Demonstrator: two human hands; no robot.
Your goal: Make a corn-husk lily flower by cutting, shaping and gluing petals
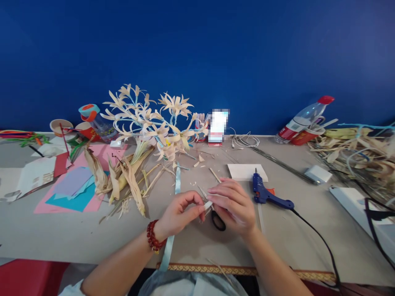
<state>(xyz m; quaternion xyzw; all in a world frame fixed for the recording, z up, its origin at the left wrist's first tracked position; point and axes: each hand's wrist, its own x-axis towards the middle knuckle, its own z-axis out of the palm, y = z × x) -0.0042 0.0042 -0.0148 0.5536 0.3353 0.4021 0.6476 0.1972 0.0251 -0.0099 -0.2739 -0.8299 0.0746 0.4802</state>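
Observation:
Between my two hands is a small pale strip (208,204) that looks like corn husk. My left hand (185,209), with a red bead bracelet on the wrist, pinches one end between thumb and forefinger. The fingers of my right hand (233,205) are closed on the other end. Below them lie scissors (219,221), with one black handle loop showing and the rest partly hidden by my hands. A light blue ribbon (168,250) runs under my left wrist and over the table's front edge. Just right of my right hand rests a blue glue gun (265,193).
Pale husk flowers (173,131) on blue stems stand at the back. Dried corn husks (123,176) and coloured paper (74,189) lie left. A lit phone (217,126), a tilted bottle (304,119), wires (284,164) and a power strip (364,218) are around. The glue gun's cord crosses the right front.

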